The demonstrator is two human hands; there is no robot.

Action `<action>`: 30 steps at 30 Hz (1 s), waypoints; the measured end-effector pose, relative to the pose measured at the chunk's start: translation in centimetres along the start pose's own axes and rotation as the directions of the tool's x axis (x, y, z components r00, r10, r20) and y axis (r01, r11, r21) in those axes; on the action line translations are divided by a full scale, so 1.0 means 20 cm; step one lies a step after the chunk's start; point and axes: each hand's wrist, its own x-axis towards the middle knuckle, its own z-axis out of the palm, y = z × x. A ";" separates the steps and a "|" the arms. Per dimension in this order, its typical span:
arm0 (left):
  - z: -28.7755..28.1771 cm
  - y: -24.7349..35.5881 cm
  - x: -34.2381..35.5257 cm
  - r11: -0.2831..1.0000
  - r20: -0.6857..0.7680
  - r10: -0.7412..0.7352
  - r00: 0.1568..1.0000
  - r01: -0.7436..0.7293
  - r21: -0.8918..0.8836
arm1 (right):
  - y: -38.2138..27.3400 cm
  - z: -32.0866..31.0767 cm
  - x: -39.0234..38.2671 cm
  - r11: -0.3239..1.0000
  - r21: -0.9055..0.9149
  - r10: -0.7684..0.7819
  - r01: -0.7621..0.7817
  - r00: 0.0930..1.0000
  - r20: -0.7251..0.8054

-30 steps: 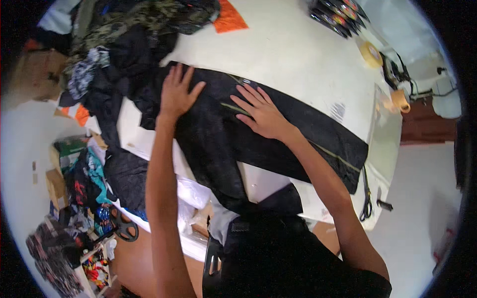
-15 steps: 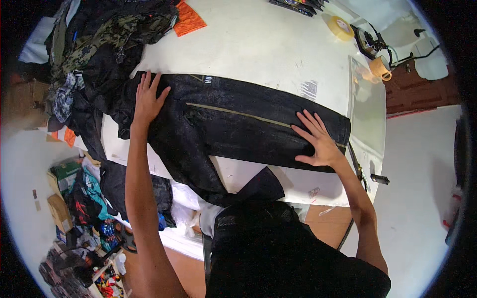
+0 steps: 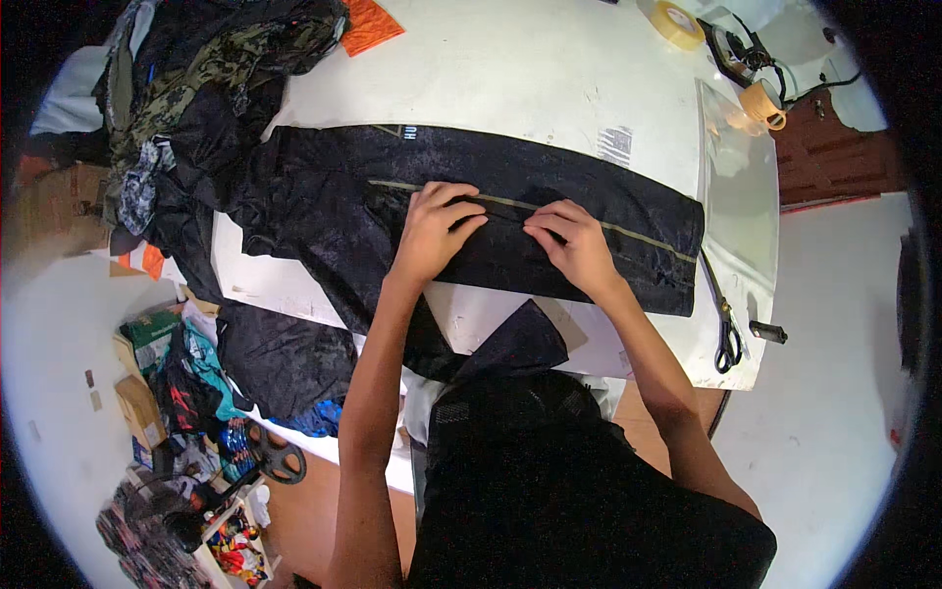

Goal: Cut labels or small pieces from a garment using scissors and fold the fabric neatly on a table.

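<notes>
Black trousers lie across the white table, one leg stretched flat to the right with a pale olive seam stripe along it. The other leg bends down toward my body, its dark end near the table's front edge. Over the middle of the flat leg, my left hand has its fingers curled and thumb drawn in, at the cloth just below the stripe. Facing it from the right, my right hand pinches at the same strip of cloth. The fingertips of the two hands are a short gap apart.
A heap of dark and camouflage clothes covers the table's left side, beside an orange cloth. Scissors lie near the right edge. Tape rolls and an orange mug stand at the far right. Boxes and clothes crowd the lower left.
Both hands were spread flat at the two ends of the trousers; they have moved inward to the middle of the leg, fingers now closed. The scissors have come into fuller view.
</notes>
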 end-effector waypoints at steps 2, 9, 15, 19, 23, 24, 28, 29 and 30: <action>0.00 0.00 -0.01 1.000 -0.005 -0.022 1.000 0.022 -0.004 | -0.01 0.00 0.00 0.994 0.072 0.084 -0.081 0.995 -0.050; 0.00 0.00 -0.02 0.999 0.004 -0.040 0.999 0.040 -0.024 | 0.01 -0.03 -0.02 0.956 0.207 0.224 -0.209 0.973 -0.052; 0.00 0.01 -0.02 0.998 0.006 -0.057 0.998 0.057 -0.030 | -0.03 -0.03 0.00 0.988 0.105 0.113 -0.113 0.994 0.002; 0.01 0.00 -0.03 0.998 0.006 -0.041 0.999 0.041 -0.041 | -0.02 0.00 0.01 0.995 0.015 0.094 -0.094 0.995 0.027; 0.00 -0.01 -0.02 0.999 -0.002 -0.007 1.000 0.007 -0.053 | 0.01 0.00 0.02 0.939 0.218 0.270 -0.264 0.963 0.003; -0.01 -0.01 -0.01 0.999 0.004 -0.001 1.000 0.001 -0.035 | 0.03 0.00 0.02 0.937 0.232 0.270 -0.260 0.963 -0.012; 0.03 0.06 0.01 0.998 0.022 -0.061 0.998 0.061 0.011 | 0.04 -0.03 0.03 0.881 0.232 0.394 -0.412 0.911 0.121; 0.05 0.09 0.02 1.000 0.016 -0.024 1.000 0.024 0.013 | 0.04 -0.04 0.03 0.906 0.236 0.330 -0.351 0.936 0.125; 0.07 0.11 0.03 1.000 0.010 0.012 1.000 -0.012 0.019 | 0.03 -0.05 0.03 0.926 0.246 0.263 -0.287 0.956 0.129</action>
